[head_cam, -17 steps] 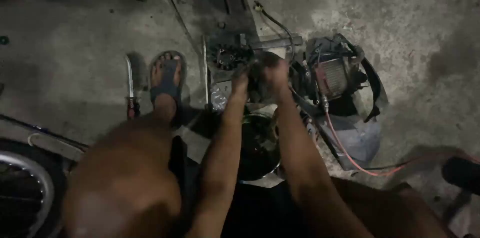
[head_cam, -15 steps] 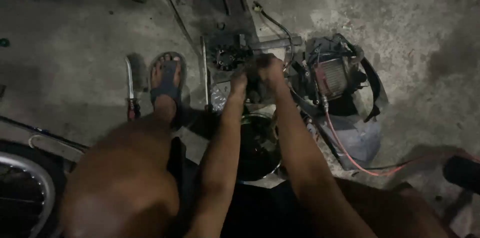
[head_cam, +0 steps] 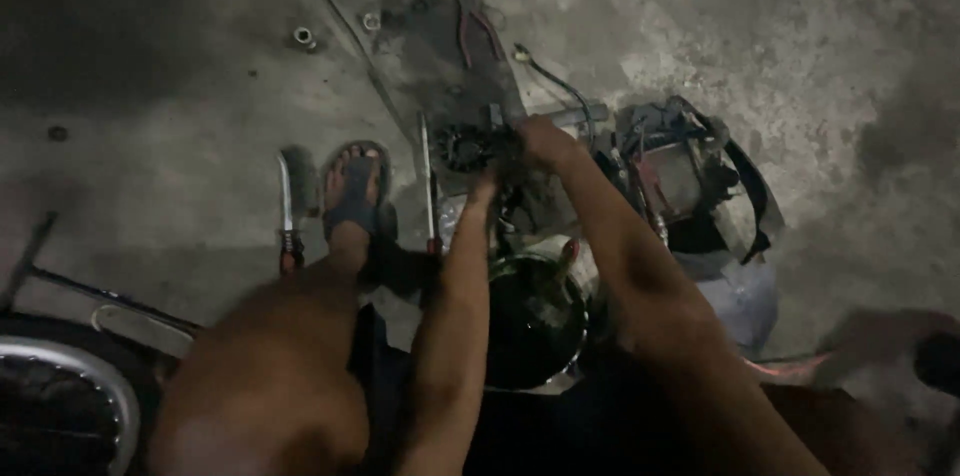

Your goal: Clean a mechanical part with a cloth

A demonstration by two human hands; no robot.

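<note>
Centre of the frame: both hands meet on a small dark toothed part (head_cam: 468,146) lying on the floor, the right hand (head_cam: 540,143) closed over its right side and the left hand (head_cam: 487,186) pressed in from below, though blur hides the exact finger grip. The step seems best done with the left hand steadying the part while the right works, wrists kept clear of the oily bowl (head_cam: 535,321) beneath. A screwdriver (head_cam: 428,181) lies just left; the motor (head_cam: 690,181) sits right.
</note>
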